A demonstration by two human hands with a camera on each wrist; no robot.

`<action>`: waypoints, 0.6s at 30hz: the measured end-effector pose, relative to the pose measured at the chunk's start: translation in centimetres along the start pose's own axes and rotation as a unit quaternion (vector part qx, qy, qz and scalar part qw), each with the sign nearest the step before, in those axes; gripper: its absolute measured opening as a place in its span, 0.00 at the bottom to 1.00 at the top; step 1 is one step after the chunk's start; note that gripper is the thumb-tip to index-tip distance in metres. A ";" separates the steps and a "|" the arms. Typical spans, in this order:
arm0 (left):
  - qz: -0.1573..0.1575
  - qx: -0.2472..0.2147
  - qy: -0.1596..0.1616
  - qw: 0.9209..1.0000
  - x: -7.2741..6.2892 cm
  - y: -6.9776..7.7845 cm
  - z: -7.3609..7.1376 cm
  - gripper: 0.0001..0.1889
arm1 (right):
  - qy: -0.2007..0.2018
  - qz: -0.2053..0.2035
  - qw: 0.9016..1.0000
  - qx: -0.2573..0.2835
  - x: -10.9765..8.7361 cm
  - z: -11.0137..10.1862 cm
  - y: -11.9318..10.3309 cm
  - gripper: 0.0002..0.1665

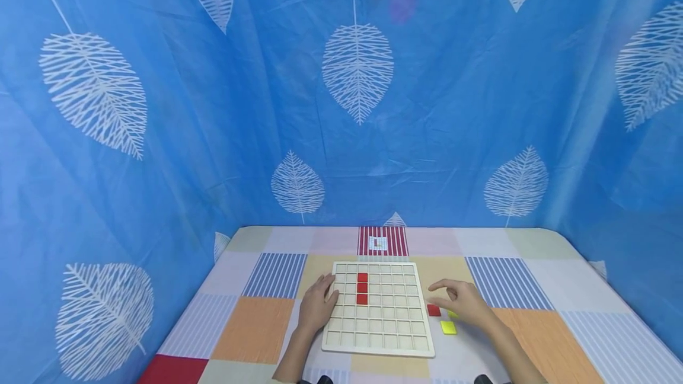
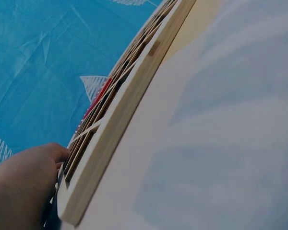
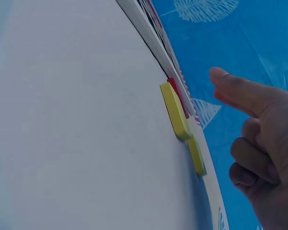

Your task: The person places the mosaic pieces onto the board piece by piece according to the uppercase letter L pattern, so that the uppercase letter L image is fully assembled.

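Note:
A pale wooden grid board (image 1: 381, 352) lies on the cloth, with three red square tiles (image 1: 362, 288) in a vertical line in its cells. My left hand (image 1: 316, 307) rests against the board's left edge, fingers loosely extended. In the left wrist view, that hand (image 2: 31, 177) is beside one end of the wooden rim (image 2: 115, 134). Right of the board, my right hand (image 1: 463, 302) hovers with thumb and forefinger apart, nothing between them. Beneath and beside it lie a loose red tile (image 1: 434, 310) and two yellow tiles (image 1: 448, 328), one partly hidden by the hand.
A small white card (image 1: 377, 243) with a printed grid and coloured marks lies behind the board. The table has a patchwork cloth (image 1: 253, 329). Blue curtains (image 1: 427, 165) with white leaf prints stand behind and at both sides.

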State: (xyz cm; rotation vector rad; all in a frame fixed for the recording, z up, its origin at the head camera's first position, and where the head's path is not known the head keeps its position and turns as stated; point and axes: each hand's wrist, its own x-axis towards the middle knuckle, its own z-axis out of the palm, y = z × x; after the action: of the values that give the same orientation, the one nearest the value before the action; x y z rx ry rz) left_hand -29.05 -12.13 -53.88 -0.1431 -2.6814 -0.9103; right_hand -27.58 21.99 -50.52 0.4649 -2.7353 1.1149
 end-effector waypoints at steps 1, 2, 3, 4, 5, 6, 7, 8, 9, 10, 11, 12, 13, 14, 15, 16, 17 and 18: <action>-0.001 0.000 -0.001 1.000 0.0 0.0 -0.1 0.22 | -0.007 0.001 1.000 0.000 -0.2 -0.1 0.2 0.18; -0.001 0.001 -0.001 1.000 0.0 0.0 -0.1 0.22 | -0.017 0.002 1.000 0.002 -0.4 -0.2 0.3 0.18; -0.001 0.003 -0.001 1.000 0.0 0.0 -0.2 0.22 | -0.026 0.005 1.000 0.002 -0.5 -0.3 0.4 0.18; -0.002 0.003 -0.002 1.000 0.0 0.0 -0.2 0.22 | -0.035 0.006 0.999 0.004 -0.7 -0.4 0.5 0.18; -0.003 0.003 -0.003 1.000 0.0 0.0 -0.2 0.22 | -0.043 0.008 0.999 0.005 -0.8 -0.5 0.6 0.19; -0.003 0.003 -0.003 1.000 0.0 0.0 -0.2 0.22 | -0.050 0.009 0.999 0.002 -0.9 -0.5 0.7 0.19; -0.003 0.002 -0.003 1.000 0.0 0.0 -0.2 0.22 | -0.057 0.012 0.998 0.002 -1.0 -0.5 0.8 0.19; -0.003 0.002 -0.002 1.000 -0.1 0.0 -0.2 0.22 | -0.063 0.016 0.998 0.001 -1.1 -0.5 0.9 0.19; -0.003 0.002 -0.003 1.000 -0.1 0.0 -0.2 0.22 | -0.066 0.020 0.998 -0.004 -1.1 -0.5 1.0 0.19; -0.003 0.001 -0.003 1.000 -0.1 -0.1 -0.2 0.22 | -0.069 0.023 0.997 -0.008 -1.2 -0.4 1.1 0.19; -0.002 0.001 -0.003 1.000 -0.1 0.0 -0.1 0.22 | -0.071 0.028 0.997 -0.013 -1.2 -0.4 1.1 0.19; -0.002 0.001 -0.004 1.000 -0.1 0.0 -0.1 0.22 | -0.072 0.030 0.997 -0.017 -1.2 -0.4 1.2 0.19; -0.003 0.000 -0.004 1.000 -0.1 0.0 -0.1 0.22 | -0.073 0.032 0.997 -0.018 -1.3 -0.3 1.2 0.18; -0.003 0.000 -0.004 1.000 -0.1 0.0 -0.1 0.22 | -0.071 0.032 0.997 -0.021 -1.3 -0.3 1.3 0.18; -0.003 0.000 -0.004 1.000 0.0 0.0 -0.1 0.22 | -0.070 0.031 0.997 -0.023 -1.3 -0.3 1.3 0.18; -0.003 -0.001 -0.003 1.000 0.0 0.0 -0.1 0.22 | -0.067 0.031 0.997 -0.024 -1.4 -0.3 1.3 0.18; -0.003 -0.001 -0.004 1.000 0.0 0.0 -0.1 0.22 | -0.064 0.029 0.997 -0.026 -1.4 -0.4 1.3 0.18; -0.004 -0.001 -0.004 1.000 0.0 0.0 0.0 0.22 | -0.058 0.026 0.998 -0.028 -1.3 -0.4 1.3 0.17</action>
State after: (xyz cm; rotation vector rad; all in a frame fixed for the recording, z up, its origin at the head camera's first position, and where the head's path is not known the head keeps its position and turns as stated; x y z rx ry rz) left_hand -29.03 -12.16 -53.87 -0.1373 -2.6901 -0.9155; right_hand -26.76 23.48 -51.47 0.4679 -2.8873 1.0501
